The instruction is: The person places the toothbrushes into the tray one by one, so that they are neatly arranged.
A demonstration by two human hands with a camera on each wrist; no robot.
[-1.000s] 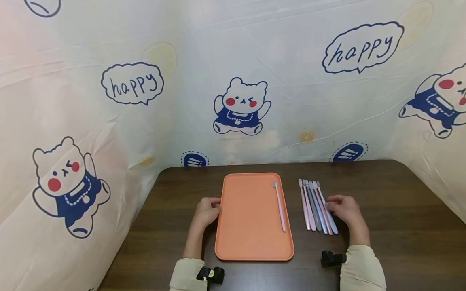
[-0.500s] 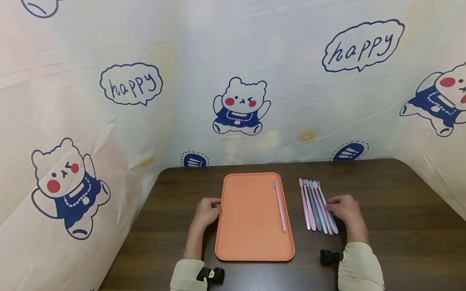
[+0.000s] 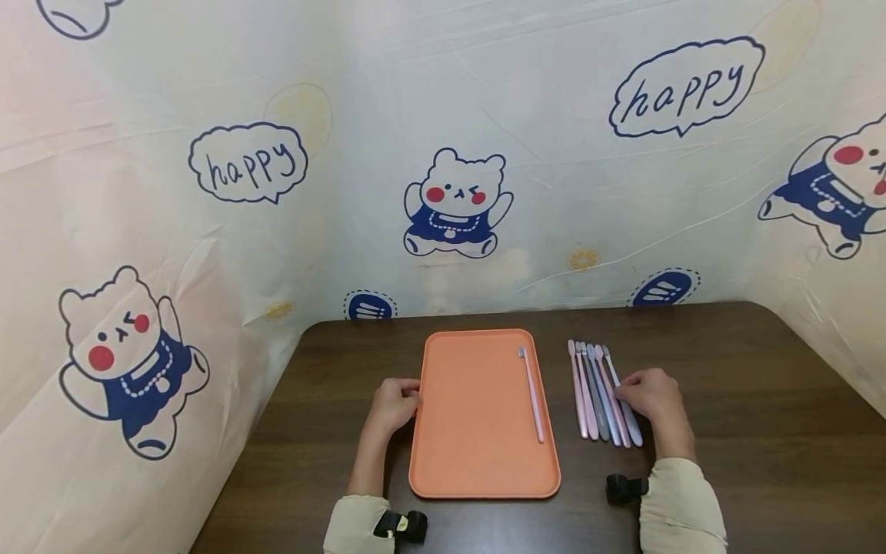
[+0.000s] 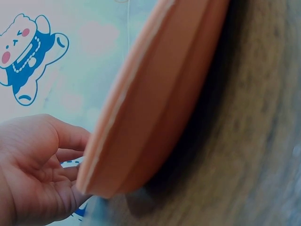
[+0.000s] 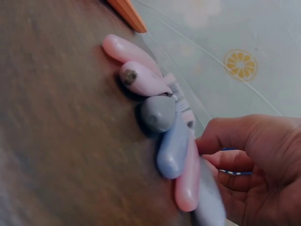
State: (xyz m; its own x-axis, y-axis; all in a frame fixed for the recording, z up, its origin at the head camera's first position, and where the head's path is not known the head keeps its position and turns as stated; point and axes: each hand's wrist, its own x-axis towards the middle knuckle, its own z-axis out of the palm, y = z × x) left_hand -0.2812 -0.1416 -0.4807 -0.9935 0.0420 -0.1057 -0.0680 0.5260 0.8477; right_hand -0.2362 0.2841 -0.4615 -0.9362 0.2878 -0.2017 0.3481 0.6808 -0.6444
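Note:
An orange tray (image 3: 477, 415) lies on the table, with one pink toothbrush (image 3: 533, 396) along its right side. My left hand (image 3: 394, 402) holds the tray by its left rim, fingers and thumb at the edge in the left wrist view. Right of the tray, several toothbrushes (image 3: 594, 400) in pink, grey and blue lie side by side, heads away from me. At the row's right end, my right hand (image 3: 653, 394) pinches the outermost grey-blue toothbrush (image 5: 209, 200) partway along its handle. That brush lies against a pink toothbrush (image 5: 188, 188).
The dark wooden table (image 3: 768, 408) is bordered at the back and sides by a printed curtain (image 3: 547, 192). Each forearm carries a black wrist camera, the left one (image 3: 414, 526) close to the tray's near left corner.
My right hand has shifted slightly left and in over the outermost toothbrush, whose head has turned a little away from the others. The left hand and tray have stayed in place.

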